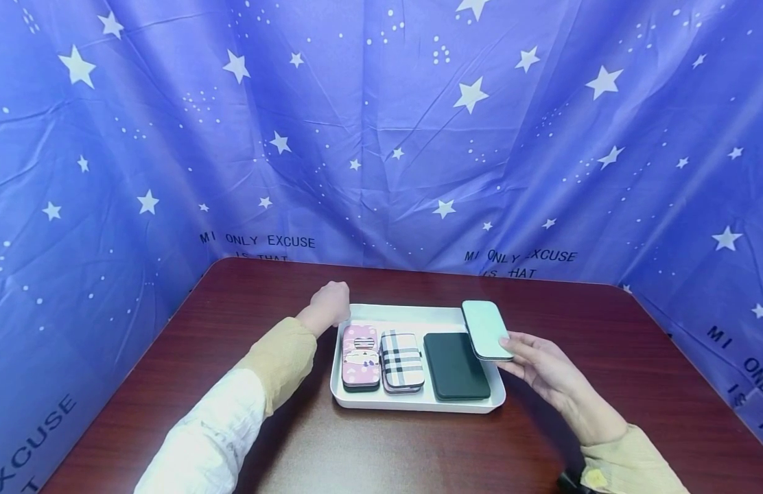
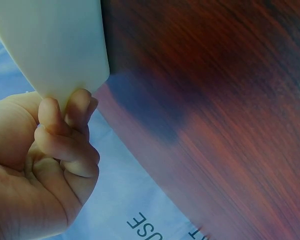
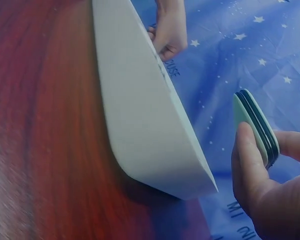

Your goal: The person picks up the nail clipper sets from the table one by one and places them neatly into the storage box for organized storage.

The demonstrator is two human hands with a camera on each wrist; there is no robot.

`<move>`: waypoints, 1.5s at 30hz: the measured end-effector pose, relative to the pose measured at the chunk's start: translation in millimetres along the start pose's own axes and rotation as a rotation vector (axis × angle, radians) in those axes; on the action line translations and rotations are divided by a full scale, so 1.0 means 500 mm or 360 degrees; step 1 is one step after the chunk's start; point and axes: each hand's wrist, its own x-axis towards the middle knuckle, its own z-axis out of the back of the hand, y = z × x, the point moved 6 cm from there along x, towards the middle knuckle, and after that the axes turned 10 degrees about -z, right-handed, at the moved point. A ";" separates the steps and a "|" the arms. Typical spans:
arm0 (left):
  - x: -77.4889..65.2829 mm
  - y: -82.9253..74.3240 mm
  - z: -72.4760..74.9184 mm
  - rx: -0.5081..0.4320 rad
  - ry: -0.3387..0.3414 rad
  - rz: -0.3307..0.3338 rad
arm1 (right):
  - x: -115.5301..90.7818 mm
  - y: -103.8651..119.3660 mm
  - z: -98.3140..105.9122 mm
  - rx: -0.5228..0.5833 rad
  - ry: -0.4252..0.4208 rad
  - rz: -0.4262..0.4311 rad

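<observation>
On the table sits a white rectangular tray (image 1: 412, 405). My left hand (image 2: 55, 145) pinches its rim at the far left corner, thumb and fingertips on the edge in the left wrist view. My right hand (image 1: 545, 367) holds a mint-green flat case (image 1: 485, 329) over the tray's right end, thumb on one face and fingers on the other. Dark bands along the edge of the mint-green case (image 3: 255, 125) show in the right wrist view. Within the tray lie a pink patterned case (image 1: 360, 355), a plaid case (image 1: 402, 359) and a larger dark green flat case (image 1: 455, 367).
The brown wooden table (image 1: 357, 453) extends around the tray. Blue curtains (image 1: 381, 137) with white stars hang behind and along both sides. Further case edges show beneath the pink and plaid cases.
</observation>
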 end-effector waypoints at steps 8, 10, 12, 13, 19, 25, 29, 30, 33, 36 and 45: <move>0.000 0.001 0.000 -0.0010 0.0002 0.0010 | 0.004 -0.017 -0.024 -0.0094 -0.0016 -0.0042; 0.000 0.001 0.000 -0.0011 0.0005 0.0012 | 0.005 -0.019 -0.030 -0.0112 -0.0010 -0.0040; 0.000 0.001 0.000 -0.0013 0.0006 0.0014 | 0.005 -0.022 -0.036 -0.0136 -0.0007 -0.0038; 0.000 0.001 -0.001 -0.0015 0.0008 0.0015 | 0.005 -0.023 -0.038 -0.0142 -0.0011 -0.0039; 0.001 0.002 -0.001 -0.0017 0.0011 0.0023 | 0.007 -0.026 -0.049 -0.0212 -0.0076 -0.0037; 0.000 0.001 -0.001 -0.0015 0.0005 0.0019 | 0.010 -0.033 -0.059 -0.0312 -0.0140 -0.0053; -0.002 0.001 0.000 -0.0017 0.0006 0.0017 | 0.011 -0.036 -0.066 -0.0362 -0.0186 -0.0060; -0.002 0.002 0.000 -0.0017 0.0006 0.0019 | 0.011 -0.036 -0.068 -0.0378 -0.0198 -0.0058; -0.001 0.002 0.000 -0.0021 0.0007 0.0023 | 0.012 -0.037 -0.071 -0.0427 -0.0248 -0.0053; 0.000 0.002 -0.002 -0.0025 0.0004 0.0022 | 0.014 -0.041 -0.074 -0.0448 -0.0299 -0.0061; 0.005 0.006 -0.006 -0.0032 0.0015 0.0034 | 0.015 -0.049 -0.089 -0.0518 -0.0299 -0.0036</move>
